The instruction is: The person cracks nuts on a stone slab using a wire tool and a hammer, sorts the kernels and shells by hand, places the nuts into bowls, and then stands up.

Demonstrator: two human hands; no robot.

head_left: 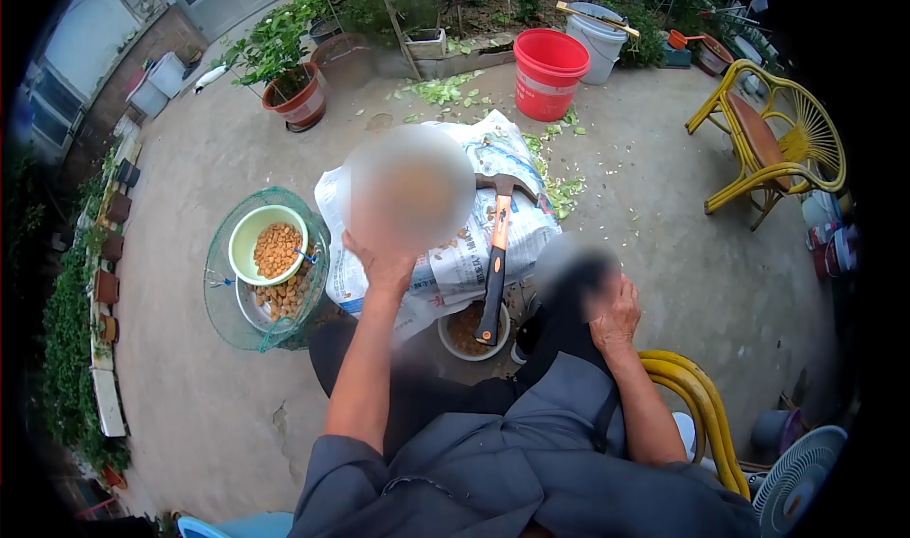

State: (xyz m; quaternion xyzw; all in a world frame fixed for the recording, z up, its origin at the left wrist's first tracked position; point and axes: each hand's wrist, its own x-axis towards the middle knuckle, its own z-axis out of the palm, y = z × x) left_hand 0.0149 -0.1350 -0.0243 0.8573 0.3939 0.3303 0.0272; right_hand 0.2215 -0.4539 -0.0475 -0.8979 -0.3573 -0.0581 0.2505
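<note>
My left hand (382,271) is at the near edge of the newspaper-covered surface (332,201). Its thumb shows, but the other fingers run into a blurred round patch with brown in the middle. It appears closed on something there that I cannot make out. My right hand (618,315) rests on my right knee, partly blurred, its fingers laid over the dark trousers with no object visible in them. Between the hands, a hammer (498,244) with an orange-and-black handle lies on the newspaper, grip toward me. Below the grip stands a bowl (458,346) with brown pieces inside.
On the left, a green mesh basket (218,310) holds a pale green bowl (245,230) and a white bowl (254,312) of brown nut-like pieces. Beyond stand a red bucket (550,78), a grey bucket (597,40) and a potted plant (299,111). A yellow chair (758,140) stands right.
</note>
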